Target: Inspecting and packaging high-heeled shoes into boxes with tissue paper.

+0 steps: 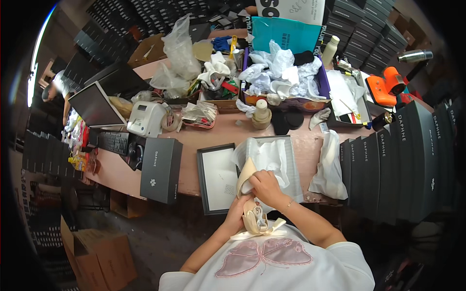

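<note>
A cream pointed-toe shoe (247,170) with a ribbon bow and a glittering trim is held in front of my chest, its toe pointing away from me. My left hand (236,214) is closed round its middle from the left side. The fingers of my right hand (268,187) are bent against the shoe's opening near the toe; a bit of white shows under them, and their tips are partly hidden. Just beyond, an open shoebox (295,182) is lined with white tissue paper (273,157). Beside it on the left lies the box lid (218,177), inner side up.
A closed dark shoebox (158,169) stands at the left. White-wrapped goods (331,167) and a row of dark shoeboxes (383,165) stand at the right. Behind are a bin of crumpled paper (286,72), a bottle (261,115), a label printer (145,119) and a monitor (97,106).
</note>
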Tool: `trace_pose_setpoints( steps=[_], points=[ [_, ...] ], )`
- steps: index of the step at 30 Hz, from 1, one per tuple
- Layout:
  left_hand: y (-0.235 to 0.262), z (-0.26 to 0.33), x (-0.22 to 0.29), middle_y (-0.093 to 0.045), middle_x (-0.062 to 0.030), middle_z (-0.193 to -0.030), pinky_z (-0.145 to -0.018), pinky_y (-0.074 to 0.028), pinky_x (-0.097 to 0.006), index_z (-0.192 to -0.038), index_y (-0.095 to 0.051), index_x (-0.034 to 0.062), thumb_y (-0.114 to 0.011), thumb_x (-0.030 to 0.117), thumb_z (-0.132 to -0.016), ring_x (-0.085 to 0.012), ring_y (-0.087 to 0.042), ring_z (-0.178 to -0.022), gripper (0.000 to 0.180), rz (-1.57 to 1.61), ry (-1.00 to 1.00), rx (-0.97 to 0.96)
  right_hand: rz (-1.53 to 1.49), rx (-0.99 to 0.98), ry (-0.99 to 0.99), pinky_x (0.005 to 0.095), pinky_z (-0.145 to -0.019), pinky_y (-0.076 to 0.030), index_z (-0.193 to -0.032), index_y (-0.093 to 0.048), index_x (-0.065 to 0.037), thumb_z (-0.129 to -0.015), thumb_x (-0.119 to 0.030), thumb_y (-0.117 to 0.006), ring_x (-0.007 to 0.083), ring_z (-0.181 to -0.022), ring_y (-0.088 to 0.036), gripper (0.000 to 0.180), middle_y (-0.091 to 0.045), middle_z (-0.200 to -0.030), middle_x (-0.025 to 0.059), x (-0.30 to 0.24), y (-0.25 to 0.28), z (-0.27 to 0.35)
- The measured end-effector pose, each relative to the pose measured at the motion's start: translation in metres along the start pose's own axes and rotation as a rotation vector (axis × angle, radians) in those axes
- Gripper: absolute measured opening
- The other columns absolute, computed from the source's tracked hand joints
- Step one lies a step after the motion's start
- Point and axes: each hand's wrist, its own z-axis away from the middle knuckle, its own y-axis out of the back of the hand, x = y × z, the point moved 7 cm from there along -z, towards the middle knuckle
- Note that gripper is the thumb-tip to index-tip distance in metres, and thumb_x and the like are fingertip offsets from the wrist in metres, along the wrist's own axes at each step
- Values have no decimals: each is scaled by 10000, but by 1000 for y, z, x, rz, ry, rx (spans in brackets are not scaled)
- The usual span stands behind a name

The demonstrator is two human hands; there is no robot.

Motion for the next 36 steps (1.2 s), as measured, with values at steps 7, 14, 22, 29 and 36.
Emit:
trace_pose_setpoints(
  steps=[7, 14, 22, 29, 36],
  points=[
    [5, -11, -4, -597, -77, -878, -622, -522, -297, -1134, -529, 22, -443, 209, -958, -156, -599, -714, 271, 30, -15, 45, 214, 69, -14, 516, -988, -332, -1338, -439, -123, -672, -98, -672, 358, -1272, -378, 706, -390, -1384, 191, 0, -7, -15],
    [14, -3, -3, -601, -45, -842, -622, -522, -251, -1155, -558, 3, -514, 236, -930, -122, -609, -716, 327, 25, 134, 67, -46, -412, -289, 429, -928, -450, -1263, -513, -112, -705, -123, -703, 408, -1135, -515, 590, -523, -1234, 219, 109, -17, -15],
    [38, -14, -9, -636, -52, -1055, -637, -544, -239, -1229, -536, 31, -476, 263, -958, -90, -607, -756, 362, 67, 170, 70, -113, -2, -326, 397, -764, -524, -1064, -557, -38, -774, -116, -705, 340, -956, -612, 335, -590, -1127, 169, 121, -11, -13],
    [7, -11, 8, -605, -90, -916, -655, -550, -308, -1081, -539, 40, -463, 225, -895, -170, -633, -775, 273, -44, -24, -106, -360, 46, 149, 333, -776, -473, -1064, -622, -113, -736, -140, -734, 237, -936, -593, 348, -600, -1094, 64, -17, 43, 6],
    [-8, -24, -14, -582, -101, -936, -643, -558, -354, -1178, -438, 89, -466, 94, -834, -193, -630, -774, 346, 102, 215, -211, -83, 174, 187, 398, -806, -383, -935, -637, -109, -689, -207, -730, 233, -922, -528, 281, -583, -1000, 26, 4, 25, 24]
  ],
)
